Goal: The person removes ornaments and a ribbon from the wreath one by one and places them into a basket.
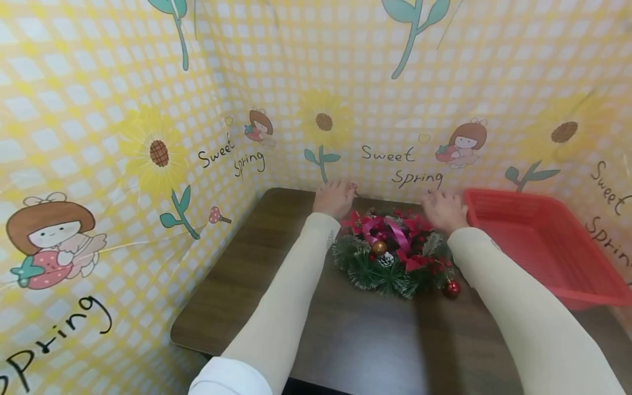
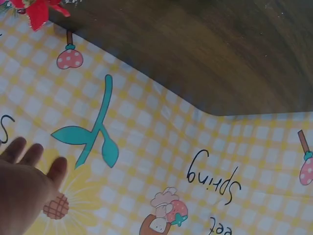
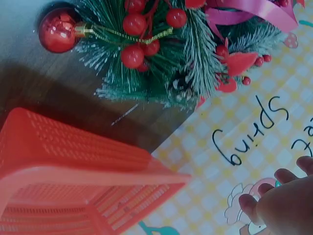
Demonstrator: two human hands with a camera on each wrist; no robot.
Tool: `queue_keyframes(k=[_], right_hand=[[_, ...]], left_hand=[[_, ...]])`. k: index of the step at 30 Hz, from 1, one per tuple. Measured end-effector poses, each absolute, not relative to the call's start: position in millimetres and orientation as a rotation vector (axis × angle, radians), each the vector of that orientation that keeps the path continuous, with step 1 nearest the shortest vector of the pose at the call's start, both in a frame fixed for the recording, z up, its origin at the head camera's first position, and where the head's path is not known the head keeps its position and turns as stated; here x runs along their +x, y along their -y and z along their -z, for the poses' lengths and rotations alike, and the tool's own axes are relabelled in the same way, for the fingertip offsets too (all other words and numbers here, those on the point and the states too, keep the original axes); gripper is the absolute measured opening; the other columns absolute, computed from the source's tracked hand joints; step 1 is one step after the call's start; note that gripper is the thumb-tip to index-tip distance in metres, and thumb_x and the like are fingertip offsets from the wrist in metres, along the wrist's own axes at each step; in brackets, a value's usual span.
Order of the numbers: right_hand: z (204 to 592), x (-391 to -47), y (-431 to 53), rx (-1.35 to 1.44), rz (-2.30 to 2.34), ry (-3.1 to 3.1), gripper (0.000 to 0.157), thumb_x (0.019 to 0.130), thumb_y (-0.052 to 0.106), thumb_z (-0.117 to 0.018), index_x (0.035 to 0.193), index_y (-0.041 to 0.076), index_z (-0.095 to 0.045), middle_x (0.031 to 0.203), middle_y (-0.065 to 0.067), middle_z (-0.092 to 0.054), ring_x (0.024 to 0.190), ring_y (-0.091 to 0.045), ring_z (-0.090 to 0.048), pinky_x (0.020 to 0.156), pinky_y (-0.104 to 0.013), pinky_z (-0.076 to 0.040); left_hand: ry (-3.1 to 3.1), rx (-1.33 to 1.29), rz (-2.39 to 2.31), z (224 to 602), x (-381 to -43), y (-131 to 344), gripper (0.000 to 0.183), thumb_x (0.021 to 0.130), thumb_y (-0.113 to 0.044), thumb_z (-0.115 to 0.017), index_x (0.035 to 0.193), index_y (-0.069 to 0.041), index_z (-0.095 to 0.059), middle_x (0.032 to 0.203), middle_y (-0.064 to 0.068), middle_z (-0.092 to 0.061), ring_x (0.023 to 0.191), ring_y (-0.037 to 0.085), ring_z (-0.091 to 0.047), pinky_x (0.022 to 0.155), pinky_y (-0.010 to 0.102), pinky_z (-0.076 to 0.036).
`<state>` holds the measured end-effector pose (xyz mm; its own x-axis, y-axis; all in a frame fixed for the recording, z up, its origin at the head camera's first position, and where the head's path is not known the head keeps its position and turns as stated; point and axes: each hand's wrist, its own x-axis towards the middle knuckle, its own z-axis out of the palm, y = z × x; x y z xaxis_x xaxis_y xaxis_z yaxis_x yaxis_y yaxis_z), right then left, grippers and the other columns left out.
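Note:
A Christmas wreath lies on the brown wooden table, with frosted green needles, red flowers, red berries, a pinecone, a gold ball and a pink-purple ribbon. One shiny red ball hangs out at its near right side. My left hand is held out past the wreath's far left side, fingers loose and holding nothing; the left wrist view shows its fingertips against the printed sheet. To the far right of the wreath, my right hand is likewise loose, beside the basket's corner, with nothing in it.
A red plastic basket with slotted walls stands at the table's right, close to my right forearm. The table has a rounded left corner. A yellow checked sheet printed with flowers and girls hangs behind and along the left.

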<state>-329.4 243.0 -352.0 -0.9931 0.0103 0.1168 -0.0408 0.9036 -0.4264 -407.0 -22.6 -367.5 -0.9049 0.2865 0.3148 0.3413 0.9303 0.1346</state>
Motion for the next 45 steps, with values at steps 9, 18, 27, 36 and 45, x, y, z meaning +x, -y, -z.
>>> queue_keyframes(k=[9, 18, 27, 36, 45], right_hand=[[373.5, -322.2, -241.3, 0.111, -0.781, 2.966, 0.064, 0.089, 0.048, -0.018, 0.134, 0.001, -0.021, 0.132, -0.028, -0.02, 0.117, -0.048, -0.012, 0.084, -0.064, -0.011], [398.5, -310.6, -246.4, 0.087, -0.908, 2.932, 0.06, 0.091, 0.042, -0.024, 0.131, -0.002, -0.026, 0.128, -0.028, -0.026, 0.112, -0.046, -0.019, 0.089, -0.058, -0.016], [408.4, -306.6, -256.6, -0.074, -0.947, 2.843, 0.055, 0.091, 0.036, -0.024, 0.124, -0.007, -0.033, 0.112, -0.028, -0.038, 0.106, -0.044, -0.03, 0.087, -0.053, -0.024], [410.3, -302.0, -261.6, -0.206, -1.069, 2.88, 0.056, 0.09, 0.035, -0.025, 0.127, -0.007, -0.028, 0.122, -0.028, -0.035, 0.11, -0.041, -0.034, 0.087, -0.052, -0.028], [418.7, -296.6, -258.9, -0.222, -1.144, 2.984, 0.059, 0.091, 0.036, -0.021, 0.129, -0.009, -0.023, 0.125, -0.028, -0.033, 0.105, -0.038, -0.036, 0.088, -0.052, -0.029]], left_hand=[[2.814, -0.518, 0.338, 404.7, -410.0, 27.9, 0.047, 0.09, -0.045, -0.02, 0.132, -0.027, -0.03, 0.127, -0.001, -0.04, 0.117, 0.017, -0.033, 0.091, 0.044, -0.022], [2.806, -0.556, 0.519, 431.3, -390.7, 35.6, 0.041, 0.091, -0.036, -0.032, 0.128, -0.02, -0.039, 0.126, 0.0, -0.041, 0.117, 0.019, -0.034, 0.092, 0.045, -0.023], [2.761, -0.656, 0.676, 439.6, -384.1, 46.7, 0.037, 0.091, -0.033, -0.034, 0.121, -0.014, -0.046, 0.118, 0.002, -0.045, 0.111, 0.019, -0.037, 0.092, 0.04, -0.026], [2.7, -0.77, 0.824, 450.3, -380.3, 47.2, 0.038, 0.09, -0.035, -0.036, 0.116, -0.011, -0.05, 0.106, -0.001, -0.05, 0.101, 0.014, -0.043, 0.087, 0.032, -0.034], [2.66, -0.861, 0.84, 452.8, -377.6, 38.9, 0.029, 0.089, -0.025, -0.044, 0.112, -0.01, -0.052, 0.104, -0.002, -0.05, 0.101, 0.013, -0.042, 0.086, 0.031, -0.034]])
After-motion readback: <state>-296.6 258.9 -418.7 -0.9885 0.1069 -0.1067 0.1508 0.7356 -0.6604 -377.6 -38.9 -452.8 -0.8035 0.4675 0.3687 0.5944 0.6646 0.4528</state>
